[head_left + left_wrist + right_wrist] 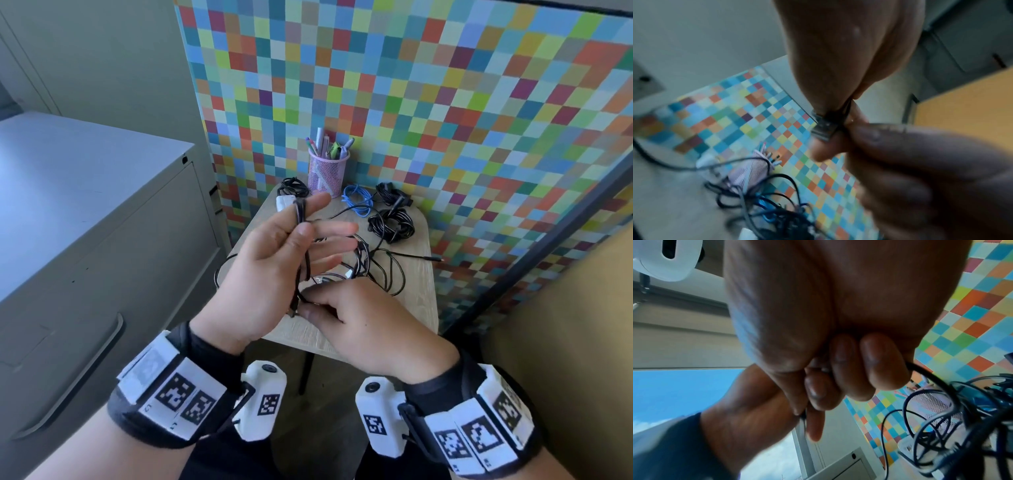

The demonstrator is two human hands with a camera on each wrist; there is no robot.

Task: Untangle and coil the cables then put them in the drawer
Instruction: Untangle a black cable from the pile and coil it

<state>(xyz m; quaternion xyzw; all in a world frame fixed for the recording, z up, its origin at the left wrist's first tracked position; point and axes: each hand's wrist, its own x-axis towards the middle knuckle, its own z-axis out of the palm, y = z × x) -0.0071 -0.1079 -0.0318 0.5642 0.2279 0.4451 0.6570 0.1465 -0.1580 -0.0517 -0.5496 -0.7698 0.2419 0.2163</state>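
While left hand [274, 270] loops black cable [301, 246] — left wrist alone shows its plug [824, 129].

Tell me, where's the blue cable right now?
In the head view, the blue cable lies at the table's far end, just right of the pink pen cup.

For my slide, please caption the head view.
Left hand holds black cable loops; right hand pinches its end.
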